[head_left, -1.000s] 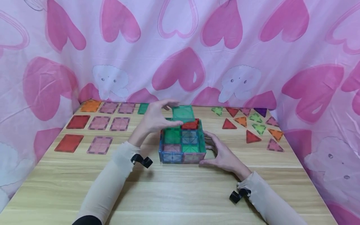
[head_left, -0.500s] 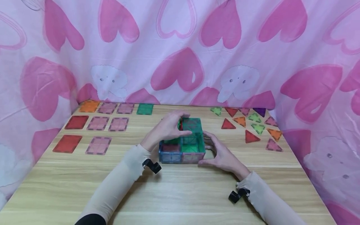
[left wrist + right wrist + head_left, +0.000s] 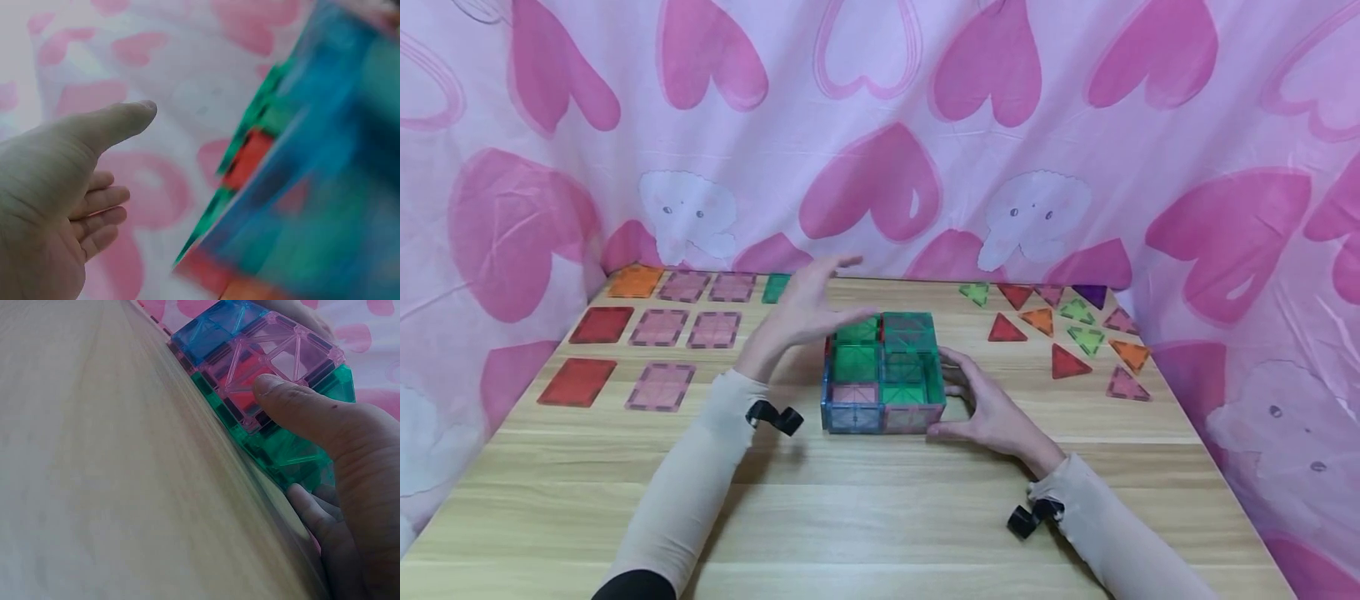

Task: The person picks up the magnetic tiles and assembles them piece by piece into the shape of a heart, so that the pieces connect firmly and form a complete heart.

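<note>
A low open-topped box of see-through magnetic tiles [image 3: 853, 418] stands mid-table, with blue and pink tiles along its front. Over its back right quarter lies a green square tile [image 3: 909, 332]. My left hand [image 3: 805, 304] hovers by the back left of the box, fingers spread, holding nothing; the left wrist view shows the hand [image 3: 44, 181] apart from the blurred box. My right hand [image 3: 988, 412] grips the box's front right corner. In the right wrist view its thumb [image 3: 294, 400] presses the pink front tile [image 3: 281, 344], and its fingers reach along the green side.
Flat square tiles lie in rows at the left: red [image 3: 577, 382], pink [image 3: 661, 387], orange [image 3: 636, 282]. One green square [image 3: 775, 288] is partly behind my left hand. Several small triangle tiles [image 3: 1069, 362] are scattered at the back right. A pink heart-print curtain [image 3: 872, 183] closes off the back.
My left hand has set the green square tile down on the back right top of the box, let go of it and drawn away to the left. The right hand has stayed at the corner.
</note>
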Tool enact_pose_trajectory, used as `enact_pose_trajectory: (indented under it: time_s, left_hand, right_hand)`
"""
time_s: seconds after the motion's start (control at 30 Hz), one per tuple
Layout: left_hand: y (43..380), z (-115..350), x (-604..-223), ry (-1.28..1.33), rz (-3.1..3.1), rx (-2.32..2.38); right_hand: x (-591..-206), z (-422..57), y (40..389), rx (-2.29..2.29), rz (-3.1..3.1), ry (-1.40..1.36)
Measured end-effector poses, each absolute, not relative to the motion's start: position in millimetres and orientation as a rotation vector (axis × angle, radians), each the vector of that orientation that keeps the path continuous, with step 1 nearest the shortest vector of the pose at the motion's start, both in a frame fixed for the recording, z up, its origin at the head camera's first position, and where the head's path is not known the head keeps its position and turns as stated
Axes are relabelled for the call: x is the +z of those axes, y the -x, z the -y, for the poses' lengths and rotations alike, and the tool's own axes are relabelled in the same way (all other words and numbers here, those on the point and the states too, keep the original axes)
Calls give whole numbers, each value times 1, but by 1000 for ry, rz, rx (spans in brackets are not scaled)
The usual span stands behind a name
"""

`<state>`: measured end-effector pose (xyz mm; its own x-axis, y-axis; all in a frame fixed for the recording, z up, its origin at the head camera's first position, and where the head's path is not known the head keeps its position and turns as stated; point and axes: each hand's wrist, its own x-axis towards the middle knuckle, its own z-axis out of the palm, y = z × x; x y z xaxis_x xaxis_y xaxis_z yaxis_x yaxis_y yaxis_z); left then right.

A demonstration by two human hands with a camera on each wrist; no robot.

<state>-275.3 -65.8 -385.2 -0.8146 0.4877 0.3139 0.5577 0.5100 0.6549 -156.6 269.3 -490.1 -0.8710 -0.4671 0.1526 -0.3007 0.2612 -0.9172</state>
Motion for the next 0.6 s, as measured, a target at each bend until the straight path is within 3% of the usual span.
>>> enact_pose_trajectory:
  time_s: [0.27, 0.6]
  left_hand:
    - [305, 125, -410, 640, 2633, -1287]
    - [325, 145, -460, 528, 2820, -1193]
  right_hand:
    - [-489, -269, 156, -1664, -2371, 705]
    - [-490, -269, 157, -1670, -2376, 741]
